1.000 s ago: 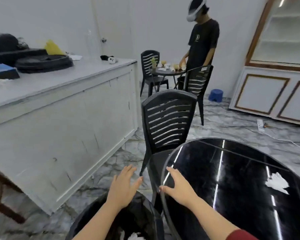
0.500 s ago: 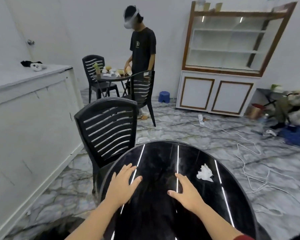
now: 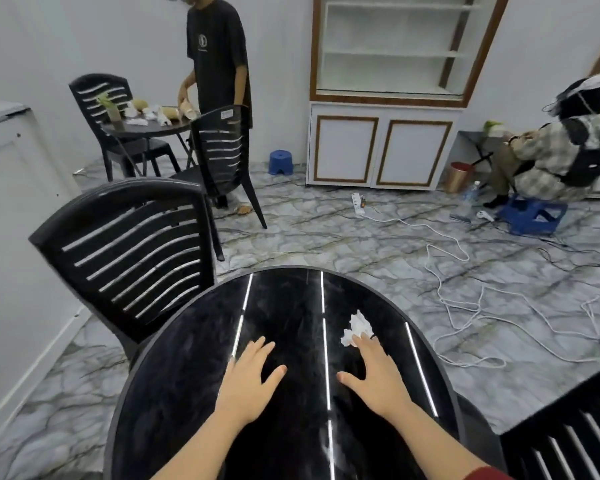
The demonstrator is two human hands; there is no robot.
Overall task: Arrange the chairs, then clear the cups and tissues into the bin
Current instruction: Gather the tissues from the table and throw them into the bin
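Note:
A crumpled white tissue (image 3: 356, 329) lies on the round black table (image 3: 187, 368) in front of me. My right hand (image 3: 378, 377) is flat and open over the table, its fingertips touching the tissue's near edge. My left hand (image 3: 248, 379) hovers open over the table's middle, holding nothing. A black slatted chair (image 3: 129, 258) stands tucked against the table's left side. Another black chair's back (image 3: 575, 434) shows at the lower right. No bin is in view.
A standing person (image 3: 219, 53) handles cups at a second small table (image 3: 146, 128) with two black chairs at the back left. Another person (image 3: 561, 150) sits at the right. White cables (image 3: 465, 299) trail over the marble floor. A white counter (image 3: 11, 216) lines the left.
My view has swung right, from the bin and counter to the table top. Both hands moved from the bin and table edge out over the table; my right hand reached the tissue.

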